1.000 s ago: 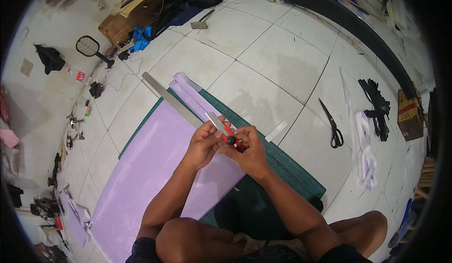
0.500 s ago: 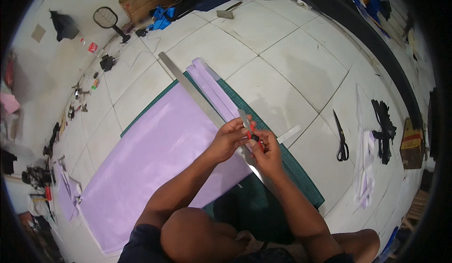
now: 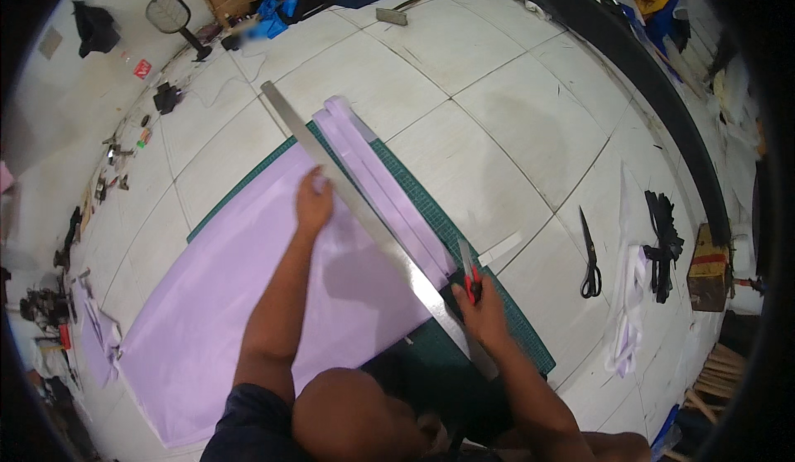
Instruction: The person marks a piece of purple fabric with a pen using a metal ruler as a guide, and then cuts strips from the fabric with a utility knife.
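My right hand (image 3: 486,313) is closed round a red-and-black utility knife (image 3: 472,284), its blade pointing away from me over the green cutting mat (image 3: 431,205). A long metal ruler (image 3: 364,214) lies diagonally across the mat and the edge of a lilac fabric sheet (image 3: 240,288). My left hand (image 3: 315,203) is over the fabric at the ruler's left edge, toward its far end. The fingers there are curled together, and what they pinch, if anything, is too small to make out. Folded lilac strips (image 3: 381,189) lie right of the ruler.
Black scissors (image 3: 590,263) lie on the tiled floor to the right, beside lilac scraps (image 3: 631,313) and a black bundle (image 3: 660,243). A short white strip (image 3: 499,249) crosses the mat's right edge. A brush-like tool (image 3: 393,16) and a racket-shaped object (image 3: 170,15) are at the back.
My hands have come apart. The left has left the knife and moved forward along the ruler; the right has lowered the knife toward the mat's right side.
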Available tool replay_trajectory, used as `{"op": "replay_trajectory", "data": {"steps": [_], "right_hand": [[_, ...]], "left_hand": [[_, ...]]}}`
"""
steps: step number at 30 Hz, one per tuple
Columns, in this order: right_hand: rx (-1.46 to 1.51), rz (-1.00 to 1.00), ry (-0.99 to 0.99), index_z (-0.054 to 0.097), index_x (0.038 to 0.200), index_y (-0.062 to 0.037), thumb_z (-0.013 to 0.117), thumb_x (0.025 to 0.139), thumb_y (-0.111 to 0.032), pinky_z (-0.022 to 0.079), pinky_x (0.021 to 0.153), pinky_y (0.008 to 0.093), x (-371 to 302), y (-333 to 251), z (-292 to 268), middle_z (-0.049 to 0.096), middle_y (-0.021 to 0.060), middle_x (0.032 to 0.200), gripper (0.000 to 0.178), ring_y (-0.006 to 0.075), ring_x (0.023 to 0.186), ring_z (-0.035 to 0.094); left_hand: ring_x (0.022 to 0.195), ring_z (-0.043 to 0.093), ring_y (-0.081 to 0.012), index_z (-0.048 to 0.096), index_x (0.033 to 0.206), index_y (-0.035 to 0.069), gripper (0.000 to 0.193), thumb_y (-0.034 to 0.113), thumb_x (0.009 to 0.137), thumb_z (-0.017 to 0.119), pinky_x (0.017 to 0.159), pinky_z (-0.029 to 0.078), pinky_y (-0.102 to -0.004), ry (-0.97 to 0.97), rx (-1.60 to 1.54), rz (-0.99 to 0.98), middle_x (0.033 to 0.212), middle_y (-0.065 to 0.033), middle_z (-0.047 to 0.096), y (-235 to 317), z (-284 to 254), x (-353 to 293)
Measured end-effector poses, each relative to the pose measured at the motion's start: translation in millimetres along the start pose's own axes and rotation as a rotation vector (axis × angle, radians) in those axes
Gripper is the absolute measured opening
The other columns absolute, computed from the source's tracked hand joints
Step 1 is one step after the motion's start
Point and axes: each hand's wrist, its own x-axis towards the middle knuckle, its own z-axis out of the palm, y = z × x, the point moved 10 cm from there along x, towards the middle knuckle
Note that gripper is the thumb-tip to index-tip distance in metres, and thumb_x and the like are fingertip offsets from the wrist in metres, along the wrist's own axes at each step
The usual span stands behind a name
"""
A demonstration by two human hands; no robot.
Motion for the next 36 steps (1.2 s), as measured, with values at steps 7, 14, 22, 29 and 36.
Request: {"op": "replay_trajectory", "data": {"steps": [7, 14, 22, 29, 36], "right_hand": [[-0.451, -0.114, -0.113, 0.054, 0.100, 0.0021, 0.087, 0.073, -0.029, 0.047, 0.076, 0.0483, -54, 50, 15, 0.058, 0.0204, 0.093, 0.053, 0.0385, 0.087, 0.059], [-0.317, -0.063, -0.038, 0.054, 0.101, 0.0026, 0.087, 0.069, -0.022, 0.047, 0.077, 0.0466, -64, 79, 23, 0.055, 0.0205, 0.099, 0.052, 0.0379, 0.091, 0.058], [-0.164, 0.003, -0.041, 0.054, 0.108, 0.0051, 0.084, 0.071, -0.019, 0.049, 0.082, 0.0463, -81, 85, 46, 0.055, 0.0215, 0.102, 0.053, 0.0366, 0.094, 0.059], [-0.003, 0.130, -0.072, 0.053, 0.112, 0.0064, 0.084, 0.072, -0.019, 0.049, 0.084, 0.0467, -88, 102, 51, 0.055, 0.0214, 0.106, 0.057, 0.0375, 0.099, 0.059], [-0.170, -0.020, -0.081, 0.053, 0.114, 0.0055, 0.084, 0.072, -0.018, 0.048, 0.085, 0.0470, -89, 95, 53, 0.054, 0.0226, 0.106, 0.058, 0.0385, 0.100, 0.057]], "left_hand": [[0.146, 0.027, -0.0427, 0.041, 0.149, 0.008, 0.055, 0.031, 0.099, 0.047, 0.120, 0.017, -0.0547, 0.076, 0.807, 0.310, 0.157, -0.0221, 0.033, -20, -17, 49], [0.148, 0.024, -0.0387, 0.040, 0.150, 0.009, 0.056, 0.036, 0.101, 0.043, 0.121, 0.013, -0.0534, -0.032, 0.738, 0.279, 0.158, -0.0198, 0.031, -42, -7, 54], [0.147, 0.025, -0.0411, 0.035, 0.151, 0.007, 0.054, 0.022, 0.099, 0.039, 0.121, 0.012, -0.0546, -0.018, 0.464, 0.307, 0.156, -0.0215, 0.034, -49, -14, 59], [0.146, 0.026, -0.0424, 0.035, 0.151, 0.008, 0.054, 0.019, 0.098, 0.038, 0.121, 0.012, -0.0556, -0.040, 0.454, 0.270, 0.156, -0.0215, 0.034, -37, -12, 56], [0.146, 0.027, -0.0433, 0.037, 0.150, 0.009, 0.052, 0.020, 0.099, 0.039, 0.120, 0.013, -0.0567, -0.004, 0.485, 0.323, 0.155, -0.0217, 0.036, -41, -16, 55]]}}
